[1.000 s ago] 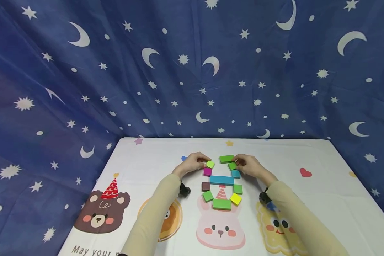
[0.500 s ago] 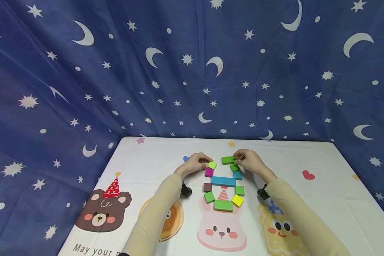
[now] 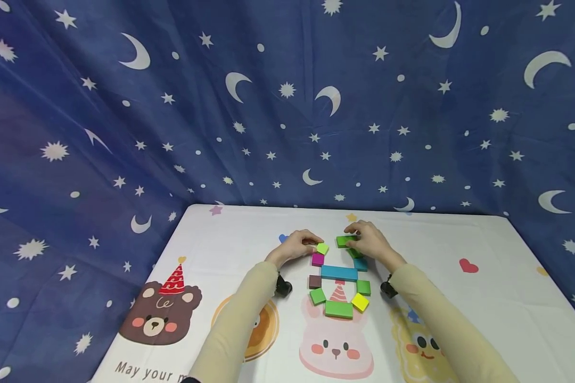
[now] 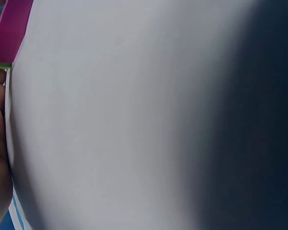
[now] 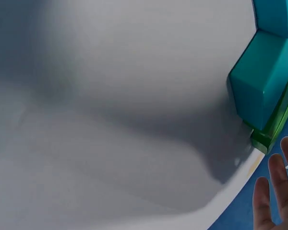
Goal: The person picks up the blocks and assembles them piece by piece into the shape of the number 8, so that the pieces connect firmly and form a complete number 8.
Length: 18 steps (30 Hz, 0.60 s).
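Several coloured blocks form a figure-eight-like outline on the table. At its upper left, my left hand (image 3: 294,246) holds a small yellow-green block (image 3: 322,248) between thumb and finger, just behind a magenta block (image 3: 318,259). In the left wrist view that magenta block (image 4: 12,28) shows at the top left corner. Across the outline, my right hand (image 3: 371,242) reaches over a long green block (image 3: 342,242), thumb in front and fingers behind, spread apart. It partly hides a small green block (image 3: 354,253) beside a teal block (image 3: 360,264). The right wrist view shows extended fingertips (image 5: 278,167) near the green blocks.
A long blue block (image 3: 339,273) crosses the middle. Below it lie brown (image 3: 314,282), green (image 3: 318,296), yellow (image 3: 360,302) and long green blocks (image 3: 338,309). The white printed tablecloth (image 3: 239,234) ends at a blue star-patterned curtain (image 3: 268,106).
My right hand has shifted left from beside the small green block to over the long green one, its fingers spreading. The left hand stays at the yellow-green block. The head view has shifted slightly.
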Motion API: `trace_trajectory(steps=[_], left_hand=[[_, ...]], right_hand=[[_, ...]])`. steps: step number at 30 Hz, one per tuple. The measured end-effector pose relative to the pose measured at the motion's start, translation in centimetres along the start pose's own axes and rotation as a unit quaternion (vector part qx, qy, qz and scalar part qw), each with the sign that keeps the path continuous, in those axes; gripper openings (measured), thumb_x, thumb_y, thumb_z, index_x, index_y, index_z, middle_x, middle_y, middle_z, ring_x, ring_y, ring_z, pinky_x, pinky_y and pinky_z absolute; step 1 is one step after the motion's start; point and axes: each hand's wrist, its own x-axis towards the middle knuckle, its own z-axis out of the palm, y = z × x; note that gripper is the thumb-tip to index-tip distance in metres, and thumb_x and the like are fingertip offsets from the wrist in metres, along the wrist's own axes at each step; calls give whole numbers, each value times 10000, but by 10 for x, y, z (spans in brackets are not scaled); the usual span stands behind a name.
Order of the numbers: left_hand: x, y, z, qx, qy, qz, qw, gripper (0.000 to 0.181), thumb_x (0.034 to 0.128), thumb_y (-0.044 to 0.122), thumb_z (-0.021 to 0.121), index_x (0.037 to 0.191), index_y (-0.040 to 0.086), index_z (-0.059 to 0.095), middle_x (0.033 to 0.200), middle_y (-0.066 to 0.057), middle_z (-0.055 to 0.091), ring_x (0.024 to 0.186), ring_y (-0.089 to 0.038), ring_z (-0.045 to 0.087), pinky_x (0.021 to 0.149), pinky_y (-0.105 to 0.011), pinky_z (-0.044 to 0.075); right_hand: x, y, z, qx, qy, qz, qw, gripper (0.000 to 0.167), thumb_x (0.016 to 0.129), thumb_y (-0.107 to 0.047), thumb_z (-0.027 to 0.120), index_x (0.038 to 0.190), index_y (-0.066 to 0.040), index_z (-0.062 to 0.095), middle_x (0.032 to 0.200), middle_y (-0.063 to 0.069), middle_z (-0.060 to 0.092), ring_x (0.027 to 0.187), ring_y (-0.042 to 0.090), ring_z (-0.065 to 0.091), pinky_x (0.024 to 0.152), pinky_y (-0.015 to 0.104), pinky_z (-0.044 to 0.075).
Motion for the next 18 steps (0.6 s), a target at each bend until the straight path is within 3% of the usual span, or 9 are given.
trace_trajectory(steps=[9, 18], left_hand=[[-2, -2, 2, -120, -42, 5, 9999, 288, 869, 27, 652, 1141, 105, 706, 1132, -81, 655, 1022, -148, 590, 907, -259, 470], [0, -1, -1, -88, 0, 41, 10000, 300, 866, 25, 648, 1147, 115, 706, 1132, -81, 660, 1022, -147, 585, 904, -249, 463]], right_hand=[[2, -2, 10, -168, -155, 139, 9996, 380, 814, -202, 739, 1164, -76, 659, 1140, 139, 644, 1068, 304, 548, 949, 501, 433], [4, -5, 13, -378, -64, 144, 9992, 352, 818, -195, 731, 1142, -72, 668, 1147, 125, 648, 1096, 318, 521, 972, 524, 403]])
